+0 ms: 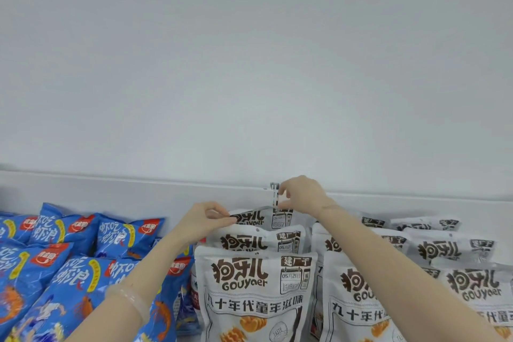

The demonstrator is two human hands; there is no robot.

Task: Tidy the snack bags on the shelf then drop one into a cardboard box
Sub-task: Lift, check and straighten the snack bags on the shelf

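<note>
White snack bags with brown lettering stand in rows on the shelf. My left hand [206, 221] pinches the top left corner of the rearmost white bag [256, 218] in the middle row. My right hand [301, 194] pinches the same bag's top right corner near the back wall. In front of it stand two more white bags, the nearest one [256, 294] large in view. No cardboard box is in view.
Blue shrimp-snack bags [63, 264] fill the shelf to the left. More white bags [449, 253] stand in rows to the right. A white back panel [111, 191] and a metal bracket [274, 187] rise behind the bags, with a bare wall above.
</note>
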